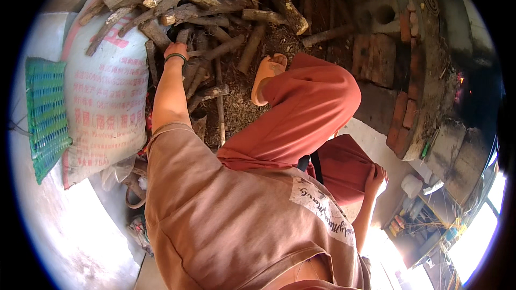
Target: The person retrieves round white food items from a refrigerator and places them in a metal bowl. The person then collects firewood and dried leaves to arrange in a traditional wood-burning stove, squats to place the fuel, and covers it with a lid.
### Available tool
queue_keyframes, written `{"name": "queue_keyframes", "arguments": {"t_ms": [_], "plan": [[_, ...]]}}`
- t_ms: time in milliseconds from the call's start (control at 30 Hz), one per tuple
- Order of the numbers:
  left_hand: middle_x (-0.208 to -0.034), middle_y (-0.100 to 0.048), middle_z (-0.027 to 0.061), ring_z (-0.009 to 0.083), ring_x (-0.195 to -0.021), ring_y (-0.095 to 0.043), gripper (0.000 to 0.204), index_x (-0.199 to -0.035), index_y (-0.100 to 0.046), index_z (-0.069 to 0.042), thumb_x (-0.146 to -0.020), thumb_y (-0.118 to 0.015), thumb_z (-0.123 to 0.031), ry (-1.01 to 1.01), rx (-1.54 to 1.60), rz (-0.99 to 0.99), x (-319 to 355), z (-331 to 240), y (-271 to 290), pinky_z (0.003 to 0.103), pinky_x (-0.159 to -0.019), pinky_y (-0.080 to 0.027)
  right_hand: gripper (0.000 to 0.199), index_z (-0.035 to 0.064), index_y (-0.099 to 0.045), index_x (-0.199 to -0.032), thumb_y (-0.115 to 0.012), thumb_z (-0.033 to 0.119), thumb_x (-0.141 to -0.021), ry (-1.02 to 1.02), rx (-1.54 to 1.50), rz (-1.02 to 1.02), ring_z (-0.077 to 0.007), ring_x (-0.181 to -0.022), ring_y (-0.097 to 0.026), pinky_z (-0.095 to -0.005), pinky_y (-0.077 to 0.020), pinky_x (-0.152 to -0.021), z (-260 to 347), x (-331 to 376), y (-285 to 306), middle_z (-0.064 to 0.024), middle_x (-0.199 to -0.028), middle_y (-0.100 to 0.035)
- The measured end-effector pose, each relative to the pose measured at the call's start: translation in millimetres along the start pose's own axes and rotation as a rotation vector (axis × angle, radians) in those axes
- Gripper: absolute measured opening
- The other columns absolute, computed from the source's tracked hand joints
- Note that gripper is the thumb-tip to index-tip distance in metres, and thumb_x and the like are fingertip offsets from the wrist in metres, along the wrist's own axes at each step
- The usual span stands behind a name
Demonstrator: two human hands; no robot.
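My left hand (176, 49), with a green bangle at the wrist, reaches up into a pile of firewood sticks (215, 16). It lies on the sticks beside a thick grey branch (156, 33), and its fingers are hidden among the wood. My right hand (377, 176) sits low on the right, its fingers curled over the knee of my red trousers (344, 166). My other leg is bent, and its foot in an orange slipper (267, 71) stands on the bark litter by the pile.
A full white sack (105, 96) with pink print leans left of the wood, with a green woven mat (47, 113) beside it. A round brick stove (408, 75) with a glowing fire (459, 88) stands on the right. Shelves with small containers (424, 215) are at lower right.
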State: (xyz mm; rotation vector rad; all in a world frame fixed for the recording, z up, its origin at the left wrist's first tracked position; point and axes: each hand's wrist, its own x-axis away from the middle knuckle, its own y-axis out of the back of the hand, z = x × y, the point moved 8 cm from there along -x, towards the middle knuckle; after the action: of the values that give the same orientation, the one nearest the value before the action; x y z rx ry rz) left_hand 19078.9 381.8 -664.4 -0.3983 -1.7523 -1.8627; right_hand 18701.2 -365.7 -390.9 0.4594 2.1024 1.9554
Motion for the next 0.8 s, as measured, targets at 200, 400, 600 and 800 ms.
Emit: {"name": "queue_keyframes", "arguments": {"t_ms": [200, 400, 600, 800], "plan": [[-0.105, -0.071, 0.0191, 0.0367, -0.1, -0.066, 0.017, -0.101, -0.076, -0.005, -0.091, -0.068, -0.015, -0.135, -0.068, -0.016, 21, -1, 37, 0.048, -0.085, -0.057, 0.025, 0.0082, -0.072, -0.098, -0.057, 0.028, -0.096, -0.003, -0.008, 0.044, -0.0285, -0.098, -0.064, -0.0412, -0.0463, -0.094, -7, -8, -8, -0.0079, -0.099, -0.07], [-0.089, -0.071, 0.0012, 0.0074, -0.081, -0.063, 0.022, -0.103, -0.072, -0.001, -0.087, -0.076, -0.017, -0.407, 1.38, 0.011, 99, -83, 124, 0.025, -0.073, -0.05, 0.019, 0.001, -0.07, -0.102, -0.061, 0.016, -0.095, -0.151, -0.514, -0.019, -0.0316, -0.091, -0.068, -0.0381, -0.0535, -0.079, 6, -27, -12, -0.015, -0.099, -0.07], [-0.107, -0.069, 0.0047, 0.0112, -0.097, -0.063, 0.02, -0.113, -0.063, -0.001, -0.093, -0.065, -0.005, -0.916, 1.979, 0.421, 202, -293, 213, 0.025, -0.087, -0.049, 0.021, -0.0014, -0.069, -0.109, -0.067, 0.01, -0.091, 0.156, -1.118, -0.053, -0.0186, -0.089, -0.065, -0.0282, -0.0515, -0.079, 206, -120, 117, -0.0111, -0.107, -0.067], [-0.102, -0.069, 0.0044, 0.0117, -0.093, -0.063, 0.016, -0.109, -0.064, -0.003, -0.094, -0.065, -0.008, -1.087, 1.816, 0.778, 344, -472, 265, 0.025, -0.086, -0.049, 0.027, -0.0047, -0.066, -0.096, -0.075, 0.018, -0.087, 0.013, -1.262, -0.19, -0.0122, -0.062, -0.057, -0.0294, -0.0478, -0.06, 200, -148, 157, -0.0097, -0.083, -0.067]]}}
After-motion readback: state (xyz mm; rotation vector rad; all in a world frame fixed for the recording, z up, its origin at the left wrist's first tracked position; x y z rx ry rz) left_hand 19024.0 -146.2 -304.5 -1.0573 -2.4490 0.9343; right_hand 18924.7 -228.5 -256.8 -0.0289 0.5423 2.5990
